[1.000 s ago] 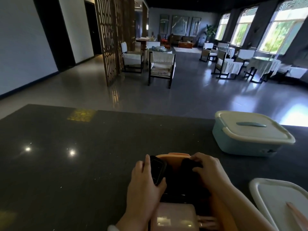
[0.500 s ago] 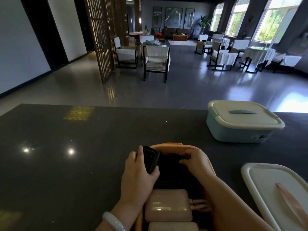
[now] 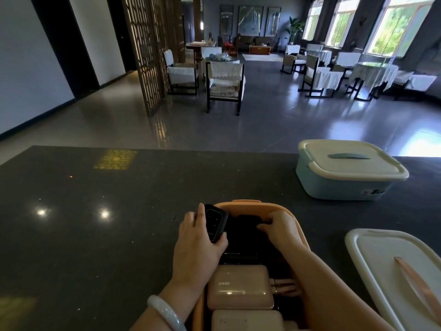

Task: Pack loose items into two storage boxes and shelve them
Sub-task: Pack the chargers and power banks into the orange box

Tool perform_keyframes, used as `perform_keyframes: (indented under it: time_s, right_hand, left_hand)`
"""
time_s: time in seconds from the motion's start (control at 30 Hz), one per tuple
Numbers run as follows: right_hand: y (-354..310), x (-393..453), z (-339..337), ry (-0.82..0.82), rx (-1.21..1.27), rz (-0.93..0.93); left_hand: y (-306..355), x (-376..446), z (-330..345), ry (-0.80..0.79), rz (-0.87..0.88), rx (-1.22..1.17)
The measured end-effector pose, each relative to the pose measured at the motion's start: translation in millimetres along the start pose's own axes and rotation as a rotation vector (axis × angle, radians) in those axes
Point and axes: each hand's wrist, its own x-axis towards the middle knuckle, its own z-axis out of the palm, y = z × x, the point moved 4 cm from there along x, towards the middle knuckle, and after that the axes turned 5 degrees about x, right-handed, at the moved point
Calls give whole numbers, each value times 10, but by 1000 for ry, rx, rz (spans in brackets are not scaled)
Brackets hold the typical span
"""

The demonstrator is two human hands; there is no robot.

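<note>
A dark counter [image 3: 95,235] holds everything. On the left, the left hand [image 3: 198,242], with a pale bangle [image 3: 164,311] on its wrist, grips a small black gadget [image 3: 214,222] at the left rim of an open orange storage box [image 3: 293,220]. Inside the box, near the person, lie two pink power banks [image 3: 238,287] (one says ANKER). Farther in sits something black [image 3: 243,225]; it may be a pouch, but it is too dark to tell. The right hand [image 3: 279,228] is in the box, its fingers curled down on that black thing. Farther back on the right sits a blue storage box [image 3: 343,185] with its cream lid shut. Near the right edge lies a loose cream lid [image 3: 381,259] with a pink handle.
</note>
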Motion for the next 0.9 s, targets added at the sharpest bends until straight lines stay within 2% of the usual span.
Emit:
perform_keyframes:
  time_s: [0.2, 0.37, 0.5, 0.57, 0.8, 0.9]
  right_hand:
    - [-26, -78, -48, -5, 1, -11]
    - [-184, -211, -261, 36, 182, -164]
    - [-367, -378, -278, -184, 474, -196]
    - [-418, -452, -268, -252, 452, -192]
    - [-344, -534, -349, -315, 618, -60]
    - [-271, -534, -394, -314, 619, -49]
  left_hand:
    - [5, 1, 1, -3, 3, -6]
    - [33, 41, 4, -28, 92, -10]
    - [182, 69, -15, -36, 188, -134]
    - [282, 81, -35, -45, 239, -207]
    - [331, 104, 19, -163, 281, -382]
    - [325, 102, 61, -192, 321, -360]
